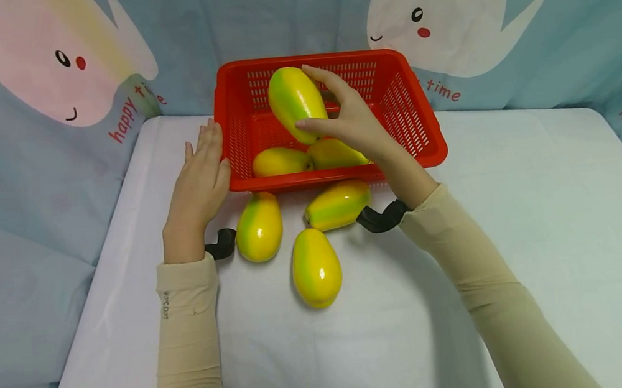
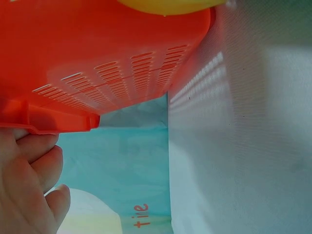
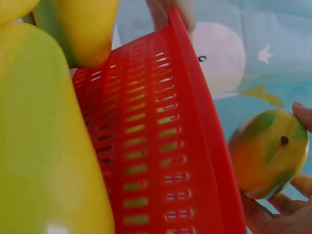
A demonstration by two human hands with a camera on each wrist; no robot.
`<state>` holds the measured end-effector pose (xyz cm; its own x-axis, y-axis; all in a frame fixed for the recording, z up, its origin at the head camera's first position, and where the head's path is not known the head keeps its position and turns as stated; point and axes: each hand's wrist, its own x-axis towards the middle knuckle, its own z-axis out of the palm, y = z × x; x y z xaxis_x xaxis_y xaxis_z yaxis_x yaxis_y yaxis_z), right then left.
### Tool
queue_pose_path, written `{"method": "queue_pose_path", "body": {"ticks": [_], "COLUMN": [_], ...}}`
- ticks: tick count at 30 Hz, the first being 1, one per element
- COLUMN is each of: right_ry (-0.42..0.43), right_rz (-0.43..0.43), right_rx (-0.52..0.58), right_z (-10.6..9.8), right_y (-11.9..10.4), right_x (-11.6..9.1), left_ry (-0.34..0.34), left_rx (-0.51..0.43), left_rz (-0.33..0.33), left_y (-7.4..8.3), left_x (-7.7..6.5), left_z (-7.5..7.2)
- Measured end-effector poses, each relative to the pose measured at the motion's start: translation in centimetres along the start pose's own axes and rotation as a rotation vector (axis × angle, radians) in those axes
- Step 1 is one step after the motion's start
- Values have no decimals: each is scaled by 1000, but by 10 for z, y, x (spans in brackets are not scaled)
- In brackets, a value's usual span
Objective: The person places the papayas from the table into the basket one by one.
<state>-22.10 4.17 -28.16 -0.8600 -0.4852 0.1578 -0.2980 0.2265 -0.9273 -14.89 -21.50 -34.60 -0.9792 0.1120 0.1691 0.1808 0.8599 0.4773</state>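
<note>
My right hand [image 1: 357, 118] grips a yellow-green papaya [image 1: 293, 99] over the red plastic basket [image 1: 434, 144], thumb on the near side and fingers on the far side. In the right wrist view, that papaya [image 3: 268, 151] shows a dark spot at its end, above the basket rim. Two more papayas, one on the left [image 1: 280, 161] and one on the right [image 1: 337, 152], lie inside along the front wall. My left hand [image 1: 197, 183] rests its straight fingers against the basket's left rim. The left wrist view shows those fingertips [image 2: 41, 146] right at the rim.
Three papayas lie on the white table before the basket: one at left [image 1: 258, 227], one sideways by the front wall [image 1: 340, 205], one nearest me [image 1: 316, 268]. A blue printed cloth [image 1: 282, 15] hangs behind the basket. Black wrist mounts [image 1: 383, 218] sit at both cuffs.
</note>
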Motion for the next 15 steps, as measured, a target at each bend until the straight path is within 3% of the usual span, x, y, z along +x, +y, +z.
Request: {"method": "queue_pose_path", "body": {"ticks": [10, 15], "right_ry": [-23, -35], "right_rz": [28, 89], "right_rx": [-28, -75], "right_z": [17, 24], "right_y": [6, 6], "right_x": [25, 38], "left_ry": [-1, -4], "left_rx": [7, 8], "left_rz": [-9, -16], "left_y": [1, 2], "left_x": [0, 0], "left_z": [0, -1]}}
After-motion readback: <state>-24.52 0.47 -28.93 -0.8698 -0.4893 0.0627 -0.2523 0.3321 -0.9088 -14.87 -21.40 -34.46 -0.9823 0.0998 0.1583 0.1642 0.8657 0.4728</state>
